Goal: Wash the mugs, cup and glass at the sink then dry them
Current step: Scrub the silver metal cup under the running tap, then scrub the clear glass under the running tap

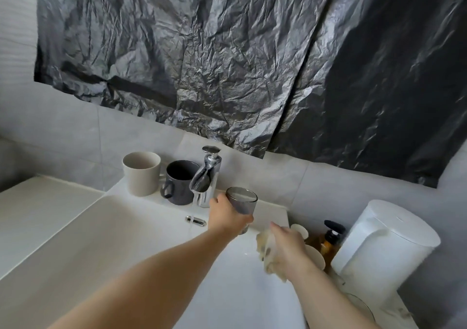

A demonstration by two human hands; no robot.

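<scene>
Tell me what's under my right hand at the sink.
A pale, crumpled cloth, perhaps a sponge, gripped by the right hand over the white basin. The hand covers part of it, so its full shape cannot be seen.

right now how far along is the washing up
Nothing looks plainly finished. In hand: the left hand grips the glass beside the running tap, and the right hand holds a pale cloth over the sink. Left: the beige mug and dark grey mug stand on the ledge; whether they are washed, I cannot tell.
</scene>
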